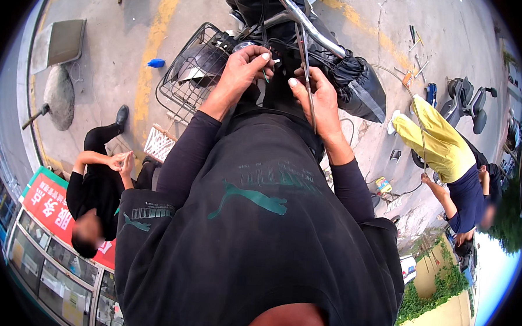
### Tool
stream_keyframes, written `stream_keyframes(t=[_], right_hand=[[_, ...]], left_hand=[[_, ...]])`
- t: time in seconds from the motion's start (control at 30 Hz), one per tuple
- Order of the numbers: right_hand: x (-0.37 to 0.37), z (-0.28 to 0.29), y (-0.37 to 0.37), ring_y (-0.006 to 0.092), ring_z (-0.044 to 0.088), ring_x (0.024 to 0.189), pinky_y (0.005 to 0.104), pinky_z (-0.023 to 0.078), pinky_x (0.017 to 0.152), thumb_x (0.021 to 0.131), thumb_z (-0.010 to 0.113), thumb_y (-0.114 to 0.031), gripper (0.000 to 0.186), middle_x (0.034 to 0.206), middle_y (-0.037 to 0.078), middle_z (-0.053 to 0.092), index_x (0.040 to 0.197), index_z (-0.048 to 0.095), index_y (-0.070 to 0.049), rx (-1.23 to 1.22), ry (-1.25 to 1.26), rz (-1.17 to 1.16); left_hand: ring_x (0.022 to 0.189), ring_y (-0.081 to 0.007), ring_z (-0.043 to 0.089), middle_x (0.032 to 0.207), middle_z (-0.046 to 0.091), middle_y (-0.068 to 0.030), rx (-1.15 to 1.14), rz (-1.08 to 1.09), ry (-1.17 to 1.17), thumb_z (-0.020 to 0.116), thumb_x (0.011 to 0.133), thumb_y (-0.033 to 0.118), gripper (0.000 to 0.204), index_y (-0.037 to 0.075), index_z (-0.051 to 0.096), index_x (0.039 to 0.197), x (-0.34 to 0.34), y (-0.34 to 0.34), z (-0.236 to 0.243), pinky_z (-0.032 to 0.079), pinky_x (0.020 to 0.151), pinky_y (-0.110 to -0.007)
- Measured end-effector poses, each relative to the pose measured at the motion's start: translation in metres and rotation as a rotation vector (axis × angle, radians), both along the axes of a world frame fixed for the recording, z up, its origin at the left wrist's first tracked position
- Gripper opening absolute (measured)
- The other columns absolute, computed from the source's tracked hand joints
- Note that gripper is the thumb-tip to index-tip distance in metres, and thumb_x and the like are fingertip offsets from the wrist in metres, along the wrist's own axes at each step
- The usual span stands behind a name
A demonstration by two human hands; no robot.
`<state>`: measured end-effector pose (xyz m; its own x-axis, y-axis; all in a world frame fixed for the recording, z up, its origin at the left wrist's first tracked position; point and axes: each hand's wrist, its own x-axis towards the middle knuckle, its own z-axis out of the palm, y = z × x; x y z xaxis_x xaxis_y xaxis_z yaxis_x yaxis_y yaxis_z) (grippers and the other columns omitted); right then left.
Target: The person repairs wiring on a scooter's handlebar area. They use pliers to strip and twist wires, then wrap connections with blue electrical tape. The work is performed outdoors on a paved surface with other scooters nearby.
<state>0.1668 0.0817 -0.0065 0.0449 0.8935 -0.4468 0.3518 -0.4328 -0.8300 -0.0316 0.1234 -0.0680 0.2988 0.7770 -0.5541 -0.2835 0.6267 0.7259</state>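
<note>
Watching from beside the two-wheeler (279,18), I think its weight is the first worry: if it rolls or leans, everything under the person's hands could shift, and I cannot see what supports it. On the right, a co-worker in yellow trousers (440,136) holds a long thin cable (423,138); should it be pulled hard, it could catch on something near the work (its other end I cannot follow). Next comes the black bag (363,94), just beside the right hand (322,98), and the wire basket (174,72) near the left sleeve (189,139), which its rim could snag. The bright handlebar (318,36) bends close above, so a knuckle could strike it if a hand slips. The right hand has a long slim dark piece (305,55) between thumb and fingers, rather loosely in my judgement; a careless turn of the wrist might swing its end against the metal. The left hand (246,69) is pinched, thumb to forefinger, with a thin green wire (265,76) showing at the tips, between the basket and the other hand; such a wire could break or slip away if it is pulled too strongly. Smallest is a white bit (276,60) just beside those fingertips; whether it is held I cannot tell, and it could drop and be lost.
</note>
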Motion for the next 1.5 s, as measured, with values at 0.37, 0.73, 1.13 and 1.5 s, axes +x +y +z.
stream_keyframes(t=[0.37,0.73,1.13,1.5], right_hand=[[-0.035,-0.025,0.004,0.0194,0.074,0.077,0.0339,0.058,0.071,0.083,0.081,-0.012,0.035,0.083,0.012,0.073,0.11,0.062,0.001,0.131,-0.145,-0.062],[-0.035,-0.041,-0.005,0.0204,0.076,0.084,0.0341,0.058,0.075,0.084,0.076,-0.012,0.027,0.09,0.013,0.077,0.103,0.065,0.002,0.087,0.048,-0.16],[-0.035,-0.033,-0.001,0.0104,0.069,0.074,0.0264,0.058,0.064,0.091,0.067,-0.006,0.024,0.098,0.011,0.074,0.11,0.058,0.005,0.045,0.314,-0.299],[-0.021,-0.046,0.028,0.0141,0.07,0.071,0.0303,0.056,0.069,0.084,0.07,-0.011,0.024,0.078,0.009,0.072,0.104,0.064,0.003,0.163,0.161,-0.264]], left_hand=[[0.073,-0.0088,0.062,0.089,0.064,-0.0047,0.141,0.134,0.114,0.062,0.101,0.008,0.012,0.004,0.051,0.103,0.024,-0.013,-0.02,0.052,0.063,-0.024],[0.084,-0.0092,0.061,0.096,0.064,-0.0068,0.252,0.184,0.092,0.056,0.103,0.006,0.006,0.003,0.053,0.107,0.032,-0.018,-0.02,0.053,0.077,-0.026],[0.112,-0.0246,0.064,0.127,0.056,-0.0189,0.162,0.127,-0.111,0.044,0.094,-0.004,0.025,0.002,0.043,0.118,0.027,-0.022,-0.017,0.055,0.095,-0.035],[0.089,-0.0156,0.071,0.097,0.07,-0.0105,0.524,0.033,0.433,0.062,0.1,0.004,0.016,-0.002,0.061,0.115,0.038,-0.024,-0.02,0.056,0.078,-0.029]])
